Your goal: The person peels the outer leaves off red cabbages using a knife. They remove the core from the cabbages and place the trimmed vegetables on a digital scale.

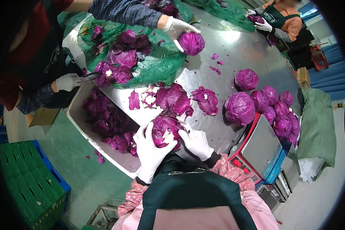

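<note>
A red cabbage [164,127] with its pale cut stem toward me is between my white-gloved hands, at the near edge of the metal table. My left hand [151,153] wraps its left and lower side, thumb under the stem. At its right side, the bent fingers of my right hand [197,143] press against the leaves. Just beyond lie loose purple outer leaves [171,96], a trimmed stem piece [148,98] and a leafy piece with a white stub [205,100]. Left of my hands, a white bin [81,127] contains more purple leaves.
On the right, whole cabbages [239,108] lie beside a red scale [261,142] and a stacked pile. A co-worker's gloved hand [178,30] holds a cabbage above the green net [161,65]; their other hand [68,82] grips a thin tool. Another person [280,23] handles cabbage far right. Green crates [30,176] stand left.
</note>
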`<state>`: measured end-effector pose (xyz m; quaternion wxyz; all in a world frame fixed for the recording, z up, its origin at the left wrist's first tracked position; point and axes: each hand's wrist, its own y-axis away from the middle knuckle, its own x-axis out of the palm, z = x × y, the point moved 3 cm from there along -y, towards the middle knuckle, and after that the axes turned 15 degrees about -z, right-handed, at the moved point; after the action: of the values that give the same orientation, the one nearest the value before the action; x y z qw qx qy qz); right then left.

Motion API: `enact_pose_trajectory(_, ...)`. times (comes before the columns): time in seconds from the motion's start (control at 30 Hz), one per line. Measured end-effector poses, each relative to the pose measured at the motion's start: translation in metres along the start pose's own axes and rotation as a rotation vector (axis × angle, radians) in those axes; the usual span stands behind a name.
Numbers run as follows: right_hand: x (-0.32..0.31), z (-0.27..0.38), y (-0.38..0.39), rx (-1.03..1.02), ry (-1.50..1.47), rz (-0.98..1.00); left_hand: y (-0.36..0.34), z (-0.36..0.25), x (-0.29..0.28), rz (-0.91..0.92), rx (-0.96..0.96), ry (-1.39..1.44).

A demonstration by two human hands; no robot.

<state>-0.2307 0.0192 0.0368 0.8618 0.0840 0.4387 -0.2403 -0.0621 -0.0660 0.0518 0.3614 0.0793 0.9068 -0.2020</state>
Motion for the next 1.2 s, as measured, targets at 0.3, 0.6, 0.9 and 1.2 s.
enact_pose_trajectory(0.3,0.005,-0.008,-0.021,0.219,-0.327,-0.047,0.008,0.014,0.003,-0.047,-0.026,0.127)
enact_pose_trajectory(0.6,0.004,-0.002,-0.045,-0.277,0.179,-0.049,0.004,0.038,-0.002,0.040,-0.042,0.298)
enact_pose_trajectory(0.9,-0.016,0.023,-0.040,0.068,-0.139,-0.171,0.000,0.042,-0.045,0.344,-0.153,0.160)
enact_pose_trajectory(1.2,0.053,0.014,0.006,0.007,-0.286,-0.252,0.009,0.029,-0.002,-0.065,-0.351,0.231)
